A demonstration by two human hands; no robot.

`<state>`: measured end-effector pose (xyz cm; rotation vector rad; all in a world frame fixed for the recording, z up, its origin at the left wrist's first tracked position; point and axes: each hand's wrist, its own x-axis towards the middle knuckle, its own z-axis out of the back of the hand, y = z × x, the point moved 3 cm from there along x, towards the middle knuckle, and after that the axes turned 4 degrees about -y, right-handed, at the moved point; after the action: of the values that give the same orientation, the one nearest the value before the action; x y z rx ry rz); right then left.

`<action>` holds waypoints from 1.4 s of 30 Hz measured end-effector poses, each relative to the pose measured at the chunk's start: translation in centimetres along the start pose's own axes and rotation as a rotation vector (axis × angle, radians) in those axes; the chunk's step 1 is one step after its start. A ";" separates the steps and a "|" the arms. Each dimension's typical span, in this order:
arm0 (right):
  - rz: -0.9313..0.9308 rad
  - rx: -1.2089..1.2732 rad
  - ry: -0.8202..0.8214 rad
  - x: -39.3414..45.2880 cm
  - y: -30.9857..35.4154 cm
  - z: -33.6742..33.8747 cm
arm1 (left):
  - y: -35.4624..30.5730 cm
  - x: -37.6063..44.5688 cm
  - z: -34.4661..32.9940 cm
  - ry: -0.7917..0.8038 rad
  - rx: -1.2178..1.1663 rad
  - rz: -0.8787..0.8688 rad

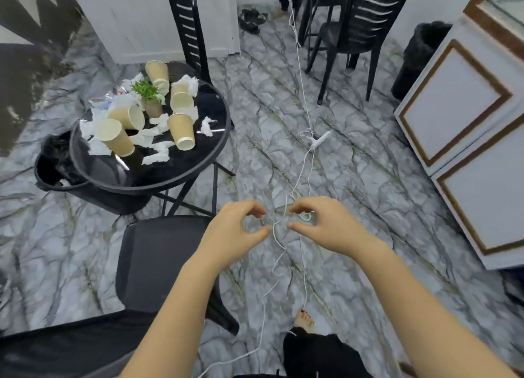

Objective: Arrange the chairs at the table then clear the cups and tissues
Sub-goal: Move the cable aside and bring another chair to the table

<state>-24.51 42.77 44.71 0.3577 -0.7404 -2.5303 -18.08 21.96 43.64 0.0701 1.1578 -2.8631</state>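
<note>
Paper cups and crumpled tissues litter the round black counter around a small potted plant. One black chair stands beside it, another well apart. Both hands, left and right, pinch a tangled white cord.

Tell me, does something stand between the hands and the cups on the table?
Yes. A black chair stands between the hands and the round table holding the cups. Both the left hand and the right hand pinch a white cord.
</note>
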 end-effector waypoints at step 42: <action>0.050 -0.029 0.127 52.3 -5.2 10.0 | 8.4 49.9 11.8 0.031 0.219 0.020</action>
<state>-74.75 24.26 44.08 0.4788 -0.6549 -2.4432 -67.61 6.13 43.17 0.1341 0.8377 -2.9685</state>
